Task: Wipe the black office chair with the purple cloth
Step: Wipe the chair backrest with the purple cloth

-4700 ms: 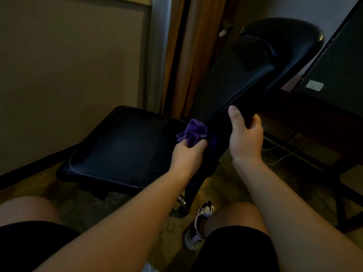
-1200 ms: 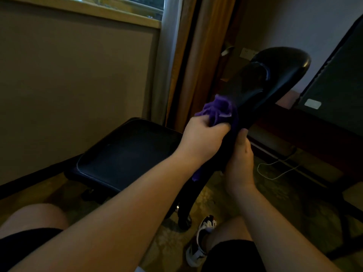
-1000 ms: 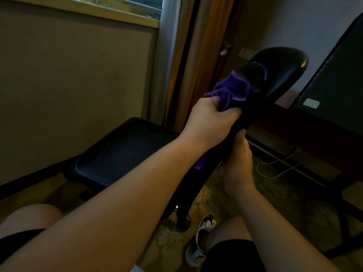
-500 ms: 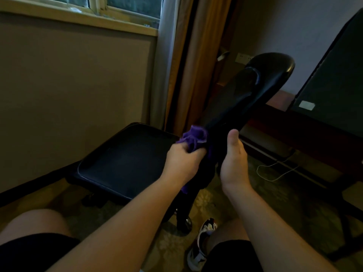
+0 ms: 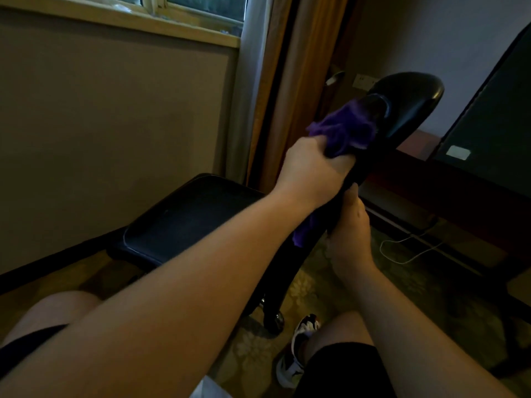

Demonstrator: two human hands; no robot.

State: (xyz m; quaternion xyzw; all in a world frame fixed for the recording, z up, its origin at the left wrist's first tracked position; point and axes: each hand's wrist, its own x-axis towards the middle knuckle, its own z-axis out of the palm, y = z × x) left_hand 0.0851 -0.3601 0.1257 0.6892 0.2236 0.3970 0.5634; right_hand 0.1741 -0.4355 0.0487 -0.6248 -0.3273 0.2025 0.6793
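1. The black office chair [image 5: 184, 222] stood in front of the seated person, with its seat low and its backrest tilted away toward the upper right.
2. The left hand [image 5: 310, 170] gripped the purple cloth [image 5: 342, 130], which was bunched in its curled fingers, and pressed it against the front of the chair's backrest, high up near the rounded top.
3. A loose tail of the cloth hung under the left wrist, beside the lower part of the chair's backrest.
4. The right hand [image 5: 349, 234] clasped the chair's backrest edge lower down, just under the left hand, with the thumb pointing up along it.
5. A curtain [image 5: 275, 90] hung behind the chair.
6. A white cable [image 5: 402, 248] lay on the patterned floor to the chair's right.
7. A shoe [image 5: 298, 354] stood near the chair's base.
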